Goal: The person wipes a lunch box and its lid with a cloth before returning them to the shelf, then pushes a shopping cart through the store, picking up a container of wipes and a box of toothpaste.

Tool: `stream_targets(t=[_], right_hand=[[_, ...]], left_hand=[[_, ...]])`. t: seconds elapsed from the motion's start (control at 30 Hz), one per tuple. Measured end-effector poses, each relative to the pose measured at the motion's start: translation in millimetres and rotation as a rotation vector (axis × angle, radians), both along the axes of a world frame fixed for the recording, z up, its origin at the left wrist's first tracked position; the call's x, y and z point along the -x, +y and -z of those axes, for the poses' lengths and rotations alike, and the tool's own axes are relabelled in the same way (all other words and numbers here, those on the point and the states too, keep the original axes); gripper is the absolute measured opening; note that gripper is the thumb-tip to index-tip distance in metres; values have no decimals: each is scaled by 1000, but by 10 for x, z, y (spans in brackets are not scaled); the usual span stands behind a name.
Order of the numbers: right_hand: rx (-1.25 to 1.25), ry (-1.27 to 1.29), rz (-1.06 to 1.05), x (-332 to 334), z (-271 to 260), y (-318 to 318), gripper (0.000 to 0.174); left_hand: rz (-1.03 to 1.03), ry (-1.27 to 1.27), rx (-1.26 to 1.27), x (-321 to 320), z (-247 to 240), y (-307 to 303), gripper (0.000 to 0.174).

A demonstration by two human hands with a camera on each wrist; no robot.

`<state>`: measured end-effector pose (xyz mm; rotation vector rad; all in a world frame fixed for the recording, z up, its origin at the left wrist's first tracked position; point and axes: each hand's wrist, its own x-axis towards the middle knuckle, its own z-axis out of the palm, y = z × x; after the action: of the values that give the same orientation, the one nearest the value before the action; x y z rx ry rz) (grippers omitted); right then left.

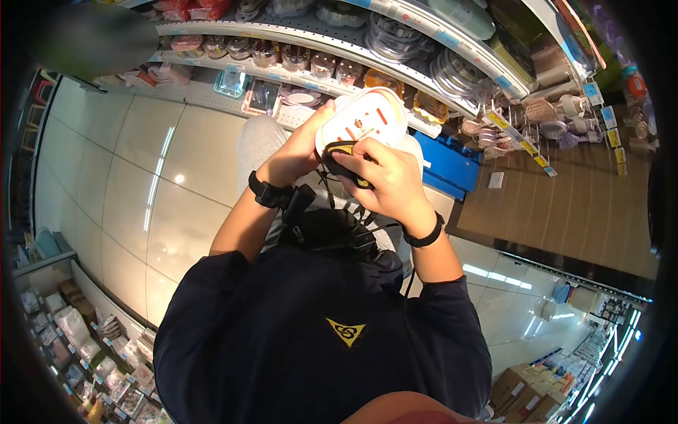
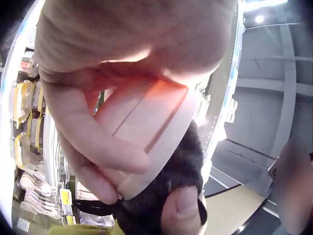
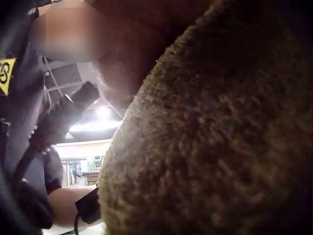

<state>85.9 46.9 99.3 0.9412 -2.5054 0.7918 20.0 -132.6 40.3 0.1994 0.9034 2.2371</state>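
Note:
In the head view, a white rounded plastic container (image 1: 394, 113) with small red and orange markings is tilted up in front of the person. The left hand (image 1: 300, 150) grips it along its left side. The left wrist view shows those fingers curled round the pale container (image 2: 134, 120). A dark fuzzy cloth with yellow parts (image 1: 340, 148) is bunched in the right hand (image 1: 392, 180), against the container's lower edge. The right thumb (image 2: 183, 213) presses on the cloth in the left wrist view. Close up, the fuzzy cloth (image 3: 210, 132) fills much of the right wrist view.
Store shelves (image 1: 261, 39) with packaged goods curve along the front. Brushes (image 1: 558, 116) hang at the right beside a brown panel (image 1: 565, 205). A blue box (image 1: 448, 166) stands low by the knees. Dark cables (image 1: 339, 230) lie across the lap, and tiled floor (image 1: 198, 205) stretches left.

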Motion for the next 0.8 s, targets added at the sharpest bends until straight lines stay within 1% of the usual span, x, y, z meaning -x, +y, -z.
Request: stream_targets(t=[0.1, 0.17, 0.33, 0.37, 0.43, 0.47, 0.5, 0.57, 0.6, 0.63, 0.7, 0.73, 0.77, 0.8], right_hand=[[-13, -45, 1, -61, -23, 65, 30], [-15, -54, 14, -80, -53, 83, 28], [29, 16, 110, -82, -42, 122, 28], [29, 15, 110, -73, -32, 128, 28], [126, 82, 287, -39, -1, 147, 28], [144, 129, 326, 1, 27, 194, 29], [189, 139, 373, 13, 24, 210, 31], [259, 157, 427, 48, 32, 274, 32], [264, 201, 424, 79, 20, 306, 32], [298, 184, 423, 77, -1, 322, 31], [355, 198, 450, 85, 16, 398, 29], [371, 170, 492, 65, 3, 437, 27], [388, 209, 498, 82, 27, 494, 26], [432, 191, 518, 74, 40, 529, 25]], left_hand=[[29, 20, -35, -4, -7, -14, 65], [53, 45, -54, 23, 89, -23, 66], [47, 12, -92, 1, 49, 11, 65], [48, 11, -92, 30, 115, 5, 65], [286, 24, -655, 95, 160, -4, 64], [72, 44, -168, 14, 177, -19, 63], [72, 42, -167, 12, 140, -24, 63], [193, 31, -290, 25, 98, -31, 62], [227, 40, -350, 35, 90, -36, 62], [226, 40, -350, 15, 76, -22, 62], [16, 57, 38, -51, 28, 20, 58], [16, 60, 38, -62, -15, 13, 58], [-93, 326, 282, -71, -75, 3, 62], [-203, 591, 527, -84, -137, -10, 68]])
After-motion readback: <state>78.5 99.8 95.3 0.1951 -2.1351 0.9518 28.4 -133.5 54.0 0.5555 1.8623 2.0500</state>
